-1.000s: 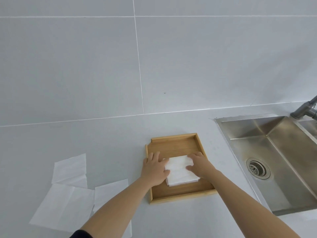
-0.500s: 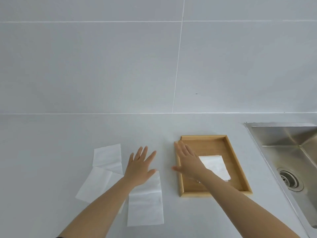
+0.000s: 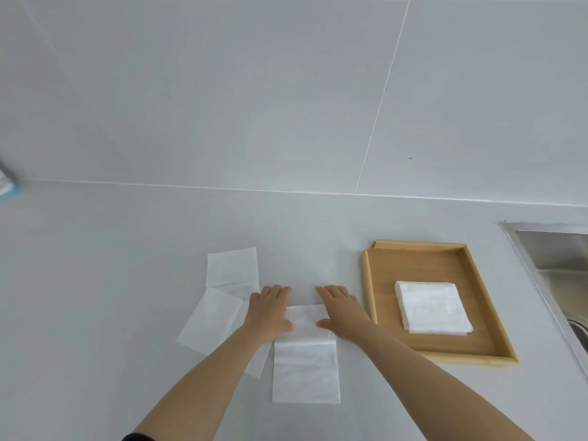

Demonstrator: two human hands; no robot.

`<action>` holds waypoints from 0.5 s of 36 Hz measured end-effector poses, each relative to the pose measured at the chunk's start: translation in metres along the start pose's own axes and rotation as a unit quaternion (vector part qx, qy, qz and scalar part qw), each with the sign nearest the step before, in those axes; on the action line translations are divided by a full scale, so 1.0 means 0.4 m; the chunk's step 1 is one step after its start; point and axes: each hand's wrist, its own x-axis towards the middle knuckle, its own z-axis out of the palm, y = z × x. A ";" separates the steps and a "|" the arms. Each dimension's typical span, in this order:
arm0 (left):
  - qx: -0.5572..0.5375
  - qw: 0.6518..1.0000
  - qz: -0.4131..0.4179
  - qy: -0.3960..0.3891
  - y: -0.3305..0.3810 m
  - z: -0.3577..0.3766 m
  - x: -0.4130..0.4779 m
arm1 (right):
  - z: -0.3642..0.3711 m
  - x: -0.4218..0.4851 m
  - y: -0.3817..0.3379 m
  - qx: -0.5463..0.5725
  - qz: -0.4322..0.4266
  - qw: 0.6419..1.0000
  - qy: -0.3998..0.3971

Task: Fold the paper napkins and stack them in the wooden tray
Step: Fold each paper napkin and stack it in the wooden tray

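A: Where is the napkin [image 3: 306, 364] being worked on?
B: It lies flat on the table [image 3: 95, 297], at about 6 o'clock in the view. Both hands rest on its far end, palms down.
A: And the grip of each hand?
B: The left hand [image 3: 269, 311] lies spread, fingers apart, clamped on nothing. The right hand [image 3: 342, 310] is the same, flat and spread.
A: Other napkins?
B: Loose sheets [image 3: 222, 297] overlap at 9 o'clock of the left hand, one partly under the left forearm. A folded stack [image 3: 431, 307] sits inside the wooden tray [image 3: 369, 288], at 3 o'clock of the right hand.
A: Beyond the tray?
B: A steel sink [image 3: 553, 249] at the right edge, further toward 3 o'clock.
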 end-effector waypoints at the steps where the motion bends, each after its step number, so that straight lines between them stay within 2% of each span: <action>1: 0.001 1.000 0.000 0.000 0.000 0.000 0.003 | 0.005 0.004 -0.002 -0.003 0.000 1.000 -0.001; 9: -0.011 1.000 -0.006 -0.002 0.007 -0.005 0.017 | 0.013 0.024 -0.009 -0.018 0.020 1.000 -0.014; 14: 0.011 1.000 0.018 -0.002 0.016 -0.013 0.014 | 0.011 0.021 -0.011 -0.017 0.040 0.999 -0.022; 18: -0.075 0.996 0.022 0.033 0.020 -0.019 0.011 | -0.001 0.009 -0.007 0.009 0.036 0.999 0.006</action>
